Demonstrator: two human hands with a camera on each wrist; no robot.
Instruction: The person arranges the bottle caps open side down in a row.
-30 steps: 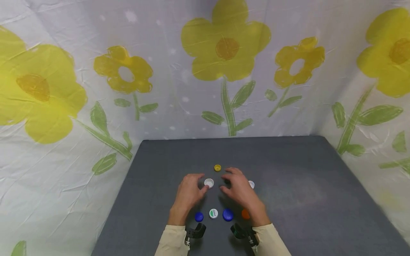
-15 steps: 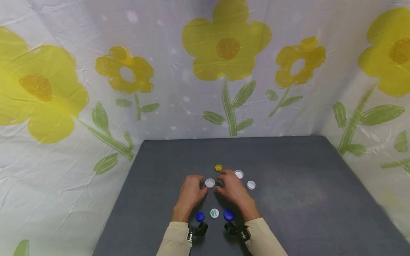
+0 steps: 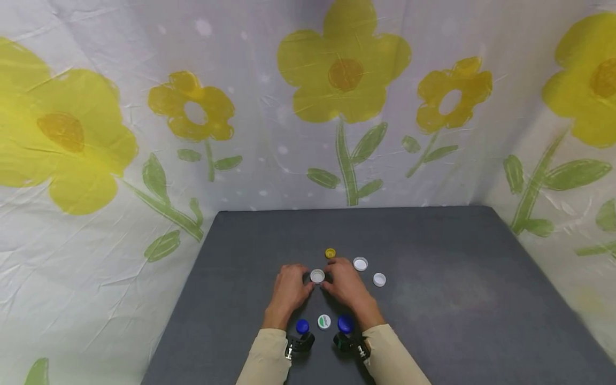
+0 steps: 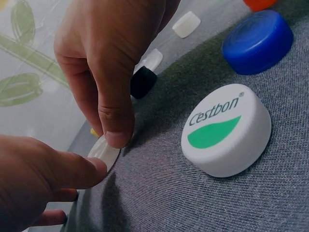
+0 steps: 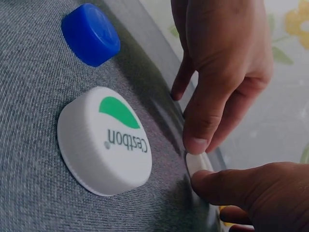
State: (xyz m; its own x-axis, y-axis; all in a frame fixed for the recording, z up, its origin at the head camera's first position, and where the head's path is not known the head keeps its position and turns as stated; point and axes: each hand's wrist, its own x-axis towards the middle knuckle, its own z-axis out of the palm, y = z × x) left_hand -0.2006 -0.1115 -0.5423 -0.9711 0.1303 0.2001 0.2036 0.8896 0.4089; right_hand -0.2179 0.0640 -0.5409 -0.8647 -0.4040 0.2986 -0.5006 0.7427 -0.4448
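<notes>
Seeing white cap flat on dark table, hollow face up, round, equal along every axis. Gripped at left rim by left hand, at right by right hand.

One grey, cloth-topped table stood before a creased, pale backdrop bearing large yellow flowers with orange centres, smaller white-centred flowers, green stems and leaves.

A round white cap lies hollow side up between the fingers.
</notes>
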